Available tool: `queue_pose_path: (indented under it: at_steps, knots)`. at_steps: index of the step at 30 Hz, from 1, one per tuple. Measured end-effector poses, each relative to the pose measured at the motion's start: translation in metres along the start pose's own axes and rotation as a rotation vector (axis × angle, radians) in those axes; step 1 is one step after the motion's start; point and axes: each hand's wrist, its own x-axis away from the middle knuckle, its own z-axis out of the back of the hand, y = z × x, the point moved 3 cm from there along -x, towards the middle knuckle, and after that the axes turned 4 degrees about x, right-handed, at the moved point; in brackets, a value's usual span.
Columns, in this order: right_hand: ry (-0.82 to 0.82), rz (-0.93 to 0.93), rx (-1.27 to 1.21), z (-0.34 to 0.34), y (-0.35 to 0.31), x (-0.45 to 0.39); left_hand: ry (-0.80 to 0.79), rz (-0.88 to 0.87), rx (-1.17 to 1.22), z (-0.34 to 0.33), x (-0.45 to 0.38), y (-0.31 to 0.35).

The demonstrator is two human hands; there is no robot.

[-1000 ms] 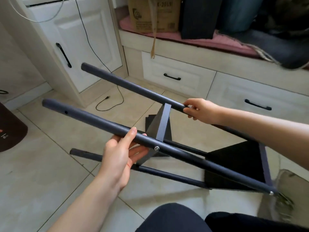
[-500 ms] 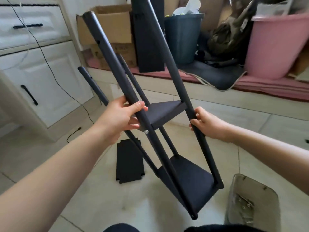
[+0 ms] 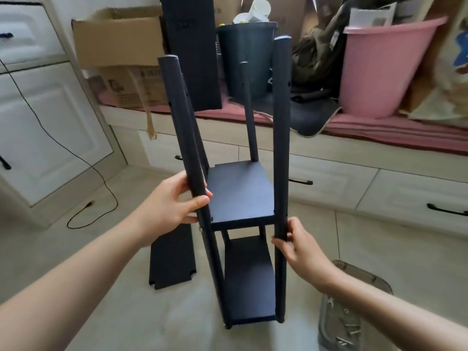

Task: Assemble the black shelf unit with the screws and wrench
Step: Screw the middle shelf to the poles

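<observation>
The black shelf unit [image 3: 240, 193] stands upright on the tiled floor, with two shelf boards fixed between several round posts. My left hand [image 3: 172, 206] grips the near left post beside the upper board. My right hand [image 3: 298, 247] grips the near right post just below that board. A loose black shelf board [image 3: 172, 257] lies flat on the floor to the left of the unit. A clear plastic bag with screws [image 3: 347, 323] lies on the floor at the lower right. No wrench is visible.
A window bench with drawers [image 3: 329, 178] runs behind the unit. On it stand a cardboard box [image 3: 121, 51], a tall black panel [image 3: 192, 51], a dark bin [image 3: 245, 59] and a pink tub [image 3: 379, 67]. A white cabinet [image 3: 50, 127] with a trailing black cable is at left.
The shelf unit has swung from lying tilted across my lap to standing upright on the floor. Both hands kept hold of their posts, and the view rose toward the bench.
</observation>
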Motion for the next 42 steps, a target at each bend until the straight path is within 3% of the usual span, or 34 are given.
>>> queue_pose_path:
  at_steps: [5,10,17,22,25,29,31,35,42]
  knots:
    - [-0.010,0.023,-0.044,-0.017,0.018,0.015,-0.042,-0.044,-0.088,-0.004,-0.005,-0.012]
    - [-0.067,0.011,-0.098,-0.039,0.024,0.021,0.015,-0.053,-0.195,-0.006,-0.001,-0.026]
    - [-0.078,-0.041,-0.074,-0.053,0.030,0.021,0.114,-0.028,-0.149,-0.006,0.019,-0.050]
    - [-0.293,-0.056,-0.067,-0.046,0.024,0.022,0.190,-0.021,-0.121,-0.007,0.032,-0.065]
    - [-0.392,-0.257,-0.350,-0.038,0.021,0.018,0.282,0.001,-0.098,-0.010,0.035,-0.071]
    - [-0.266,-0.517,-0.851,-0.034,0.009,0.001,0.372,0.146,-0.075,-0.026,0.050,-0.096]
    - [-0.220,-0.577,-0.957,-0.032,0.004,-0.007,0.386,0.237,-0.114,-0.032,0.058,-0.110]
    - [-0.169,-0.632,-0.951,-0.040,-0.002,-0.018,0.356,0.284,-0.057,-0.038,0.065,-0.122]
    - [-0.152,-0.562,-0.906,-0.045,0.000,-0.022,0.345,0.280,-0.064,-0.041,0.063,-0.118]
